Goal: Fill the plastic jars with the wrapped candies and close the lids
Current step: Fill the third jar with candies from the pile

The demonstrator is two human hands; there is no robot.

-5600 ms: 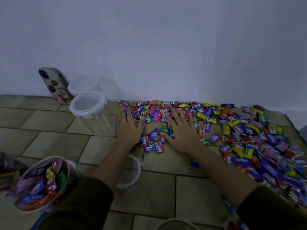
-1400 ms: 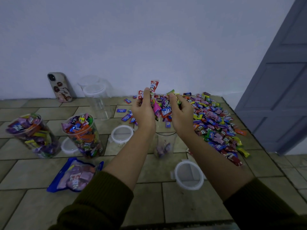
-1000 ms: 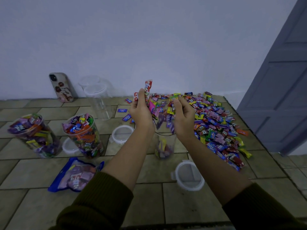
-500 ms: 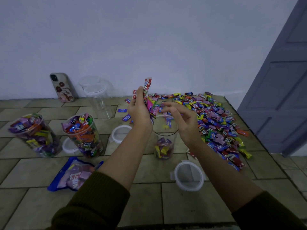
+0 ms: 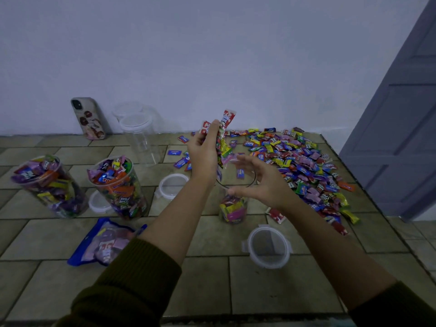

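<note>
A clear plastic jar stands in the middle of the tiled floor with a low layer of wrapped candies in its bottom. Above its mouth my left hand grips a bunch of wrapped candies, and a few are dropping into the jar. My right hand hovers beside the jar's rim with spread, relaxed fingers and holds nothing. A big pile of loose candies lies to the right. Two jars full of candies stand at the left without lids. Two empty jars stand by the wall.
Loose lids lie on the floor. A blue candy bag lies front left. A phone leans on the wall. A grey door stands at the right. The floor drops at a step along the right.
Both hands lifted a heap of candies from the pile to over the middle jar. The right hand let its share fall and opened; the jar's candy layer has grown.
</note>
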